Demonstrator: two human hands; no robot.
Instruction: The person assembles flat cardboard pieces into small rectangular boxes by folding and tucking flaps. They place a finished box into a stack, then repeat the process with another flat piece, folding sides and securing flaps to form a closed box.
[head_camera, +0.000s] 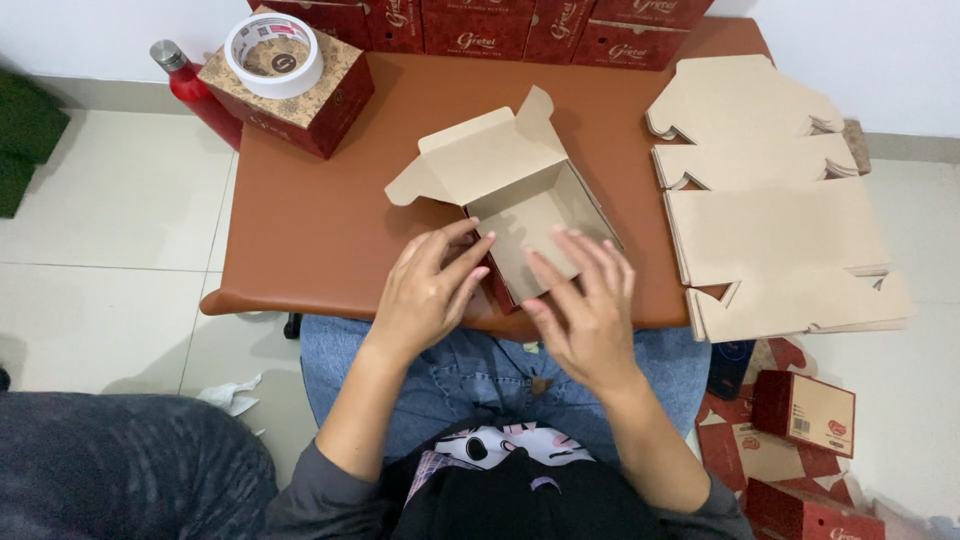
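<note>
An open cardboard box (525, 205), brown inside and dark red outside, stands near the front edge of the brown table (320, 220), its lid flap raised toward the back. My left hand (428, 290) rests against the box's near left wall with fingers spread. On the near right side, my right hand (585, 300) lies over the box's front rim, fingertips reaching inside. Neither hand closes around anything.
A stack of flat unfolded box blanks (780, 230) lies on the table's right side. A closed patterned box (300, 95) with a tape roll (274, 55) on it sits back left, next to a red bottle (190, 85). Finished red boxes (520, 25) line the back; more (805, 410) lie on the floor.
</note>
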